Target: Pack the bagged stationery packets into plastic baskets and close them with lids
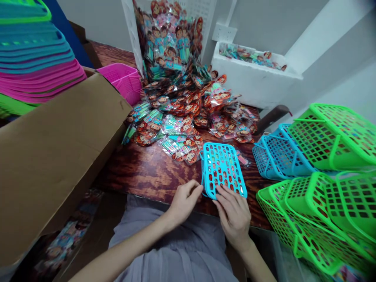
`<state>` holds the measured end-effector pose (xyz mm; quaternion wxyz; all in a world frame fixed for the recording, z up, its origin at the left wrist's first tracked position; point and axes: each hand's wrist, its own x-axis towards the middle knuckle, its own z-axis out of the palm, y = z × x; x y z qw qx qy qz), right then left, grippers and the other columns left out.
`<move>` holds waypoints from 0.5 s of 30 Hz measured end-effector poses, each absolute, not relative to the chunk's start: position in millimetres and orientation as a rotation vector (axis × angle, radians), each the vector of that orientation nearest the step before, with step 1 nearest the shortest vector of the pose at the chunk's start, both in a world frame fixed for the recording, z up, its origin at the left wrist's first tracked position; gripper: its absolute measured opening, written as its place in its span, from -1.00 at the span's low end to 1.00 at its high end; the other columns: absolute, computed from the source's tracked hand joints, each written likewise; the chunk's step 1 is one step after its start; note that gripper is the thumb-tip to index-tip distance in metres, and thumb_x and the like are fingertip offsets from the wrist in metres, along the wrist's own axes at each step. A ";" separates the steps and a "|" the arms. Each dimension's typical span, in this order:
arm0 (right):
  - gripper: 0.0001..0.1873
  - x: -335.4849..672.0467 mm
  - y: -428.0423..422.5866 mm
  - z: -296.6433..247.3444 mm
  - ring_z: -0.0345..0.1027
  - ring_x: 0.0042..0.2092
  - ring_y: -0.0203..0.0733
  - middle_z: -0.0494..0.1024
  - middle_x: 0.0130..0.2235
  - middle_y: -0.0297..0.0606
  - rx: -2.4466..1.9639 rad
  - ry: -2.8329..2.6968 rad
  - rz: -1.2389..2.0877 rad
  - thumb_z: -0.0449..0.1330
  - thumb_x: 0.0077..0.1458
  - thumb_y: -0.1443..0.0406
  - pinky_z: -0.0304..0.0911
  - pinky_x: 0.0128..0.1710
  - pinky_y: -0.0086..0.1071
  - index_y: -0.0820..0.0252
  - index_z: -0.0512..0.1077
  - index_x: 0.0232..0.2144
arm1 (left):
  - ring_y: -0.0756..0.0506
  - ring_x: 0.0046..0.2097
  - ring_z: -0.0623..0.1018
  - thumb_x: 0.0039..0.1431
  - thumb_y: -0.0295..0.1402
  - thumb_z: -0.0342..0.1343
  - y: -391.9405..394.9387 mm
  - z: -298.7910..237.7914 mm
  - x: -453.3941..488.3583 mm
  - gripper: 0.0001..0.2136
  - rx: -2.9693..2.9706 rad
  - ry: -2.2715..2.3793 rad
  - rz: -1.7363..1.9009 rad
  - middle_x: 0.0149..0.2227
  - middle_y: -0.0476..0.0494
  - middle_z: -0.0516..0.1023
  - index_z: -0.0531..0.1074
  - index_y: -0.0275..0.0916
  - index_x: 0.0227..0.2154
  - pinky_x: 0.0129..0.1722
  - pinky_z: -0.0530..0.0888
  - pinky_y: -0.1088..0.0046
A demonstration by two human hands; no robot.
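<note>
A small blue plastic basket [223, 167] lies on the dark wooden table [152, 172] near its front edge, with packets showing through its holes. My left hand [184, 200] has its fingers curled against the basket's near left corner. My right hand [233, 214] presses on the near edge with fingers bent. Both hands grip the basket. Just behind it spreads a big heap of doll-figure packets [185, 105] in clear wrap.
An open cardboard box [49, 156] stands at the left with stacked coloured baskets [32, 58] behind it. A pink basket [123, 80] sits farther back. Green baskets [329, 188] and blue baskets [276, 154] pile at the right. A white foam box [252, 84] holds more packets.
</note>
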<state>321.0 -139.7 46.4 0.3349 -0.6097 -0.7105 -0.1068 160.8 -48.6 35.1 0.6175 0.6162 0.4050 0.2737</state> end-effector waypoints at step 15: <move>-0.69 313.6 -138.5 15.5 0.42 0.10 -0.01 0.61 -0.04 -0.15 -1.564 -1.777 -0.419 0.07 0.19 0.55 0.22 0.01 -0.11 0.18 0.44 -0.09 | 0.03 -0.52 0.27 0.18 -0.23 -0.01 -45.9 39.5 180.0 -0.74 1.543 1.025 0.525 -0.59 0.08 0.26 0.22 -0.21 -0.56 -0.51 0.15 0.50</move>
